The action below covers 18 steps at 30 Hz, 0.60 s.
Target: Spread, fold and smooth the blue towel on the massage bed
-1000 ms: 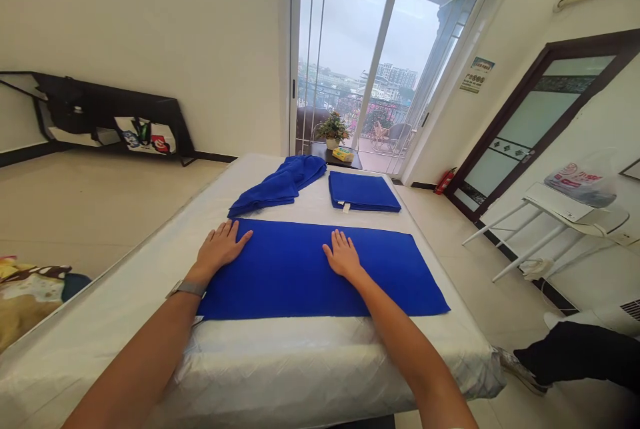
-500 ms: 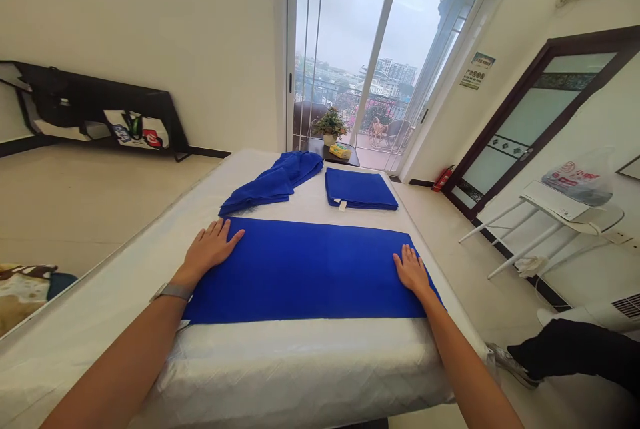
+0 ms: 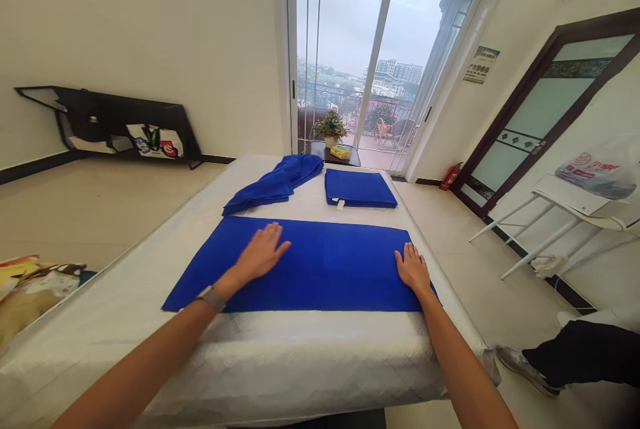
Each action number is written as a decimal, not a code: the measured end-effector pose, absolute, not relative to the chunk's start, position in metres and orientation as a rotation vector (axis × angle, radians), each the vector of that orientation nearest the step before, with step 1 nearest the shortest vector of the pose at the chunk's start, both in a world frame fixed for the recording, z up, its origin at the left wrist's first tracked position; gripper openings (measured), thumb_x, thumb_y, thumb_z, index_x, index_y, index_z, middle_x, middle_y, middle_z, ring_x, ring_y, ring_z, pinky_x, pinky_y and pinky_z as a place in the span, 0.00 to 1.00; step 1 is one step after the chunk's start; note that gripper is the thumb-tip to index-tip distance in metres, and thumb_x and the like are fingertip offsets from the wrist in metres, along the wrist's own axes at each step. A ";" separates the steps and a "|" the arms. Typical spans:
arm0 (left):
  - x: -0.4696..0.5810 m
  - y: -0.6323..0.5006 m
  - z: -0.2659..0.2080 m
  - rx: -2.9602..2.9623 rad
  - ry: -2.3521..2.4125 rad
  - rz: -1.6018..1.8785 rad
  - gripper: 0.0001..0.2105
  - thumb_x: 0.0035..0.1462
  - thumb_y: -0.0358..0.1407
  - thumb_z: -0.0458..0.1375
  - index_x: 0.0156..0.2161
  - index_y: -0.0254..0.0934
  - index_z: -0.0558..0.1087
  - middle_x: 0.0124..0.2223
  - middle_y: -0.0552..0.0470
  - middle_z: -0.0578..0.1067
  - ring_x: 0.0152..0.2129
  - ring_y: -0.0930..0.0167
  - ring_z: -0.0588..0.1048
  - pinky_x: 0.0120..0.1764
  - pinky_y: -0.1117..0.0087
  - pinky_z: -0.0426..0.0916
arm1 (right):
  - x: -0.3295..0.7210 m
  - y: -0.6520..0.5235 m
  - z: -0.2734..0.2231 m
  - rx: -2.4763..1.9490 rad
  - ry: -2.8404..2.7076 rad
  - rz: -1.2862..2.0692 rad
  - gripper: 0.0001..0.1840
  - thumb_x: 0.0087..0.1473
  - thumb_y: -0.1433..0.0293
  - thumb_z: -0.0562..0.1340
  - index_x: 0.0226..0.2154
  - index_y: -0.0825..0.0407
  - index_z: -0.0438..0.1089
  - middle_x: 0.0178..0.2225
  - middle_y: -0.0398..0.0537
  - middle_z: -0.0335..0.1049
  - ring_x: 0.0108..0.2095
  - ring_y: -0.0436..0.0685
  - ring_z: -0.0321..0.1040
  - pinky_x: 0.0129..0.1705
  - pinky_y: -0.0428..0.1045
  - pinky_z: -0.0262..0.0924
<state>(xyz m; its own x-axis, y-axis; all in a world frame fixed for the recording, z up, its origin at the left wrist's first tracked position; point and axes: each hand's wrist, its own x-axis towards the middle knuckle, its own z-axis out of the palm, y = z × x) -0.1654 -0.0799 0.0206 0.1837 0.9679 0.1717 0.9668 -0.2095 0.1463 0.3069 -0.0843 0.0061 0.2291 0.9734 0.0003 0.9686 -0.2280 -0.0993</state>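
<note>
A blue cloth (image 3: 325, 269) lies spread as a long flat strip across the near part of a plastic-covered mattress (image 3: 310, 355). My left hand (image 3: 261, 252) rests palm down on its left half, fingers stretched and thumb out. At the right end of the same cloth, my right hand (image 3: 413, 266) lies flat with its fingers extended. Neither hand grips anything. Beyond the strip, a rumpled blue cloth (image 3: 275, 182) lies at the left. To its right sits a folded stack of blue cloth (image 3: 360, 187) with white tags at its front edge.
A small dark table (image 3: 345, 155) with a potted plant (image 3: 331, 127) stands behind the mattress. At the right are a white stool (image 3: 565, 205) bearing a plastic bag and a person's shoe (image 3: 527, 369). A black rack (image 3: 125, 129) stands along the left wall.
My left hand has moved right, from the cloth's left edge onto its left half. The cloth's near left corner now reaches farther left and lies flat. My right hand stays almost in place.
</note>
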 end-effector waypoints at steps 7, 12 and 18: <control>-0.083 -0.118 0.006 2.605 1.525 0.354 0.36 0.66 0.58 0.35 0.71 0.37 0.48 0.73 0.45 0.50 0.70 0.64 0.48 0.69 0.59 0.38 | 0.308 -0.084 0.005 -2.399 -1.913 0.089 0.41 0.67 0.52 0.35 0.71 0.61 0.40 0.73 0.51 0.36 0.72 0.57 0.33 0.71 0.56 0.29; -0.165 -0.132 -0.003 2.525 1.770 0.277 0.36 0.66 0.57 0.36 0.72 0.39 0.46 0.73 0.47 0.50 0.70 0.63 0.48 0.69 0.55 0.40 | 0.308 -0.084 0.005 -2.396 -1.907 0.093 0.41 0.68 0.52 0.35 0.71 0.61 0.40 0.73 0.51 0.36 0.72 0.57 0.33 0.71 0.56 0.29; -0.300 -0.176 -0.021 2.391 2.149 0.092 0.33 0.65 0.50 0.34 0.66 0.38 0.63 0.73 0.45 0.52 0.70 0.55 0.46 0.66 0.47 0.45 | 0.308 -0.084 0.004 -2.388 -1.915 0.083 0.41 0.68 0.52 0.36 0.71 0.62 0.40 0.73 0.52 0.37 0.72 0.58 0.34 0.71 0.57 0.30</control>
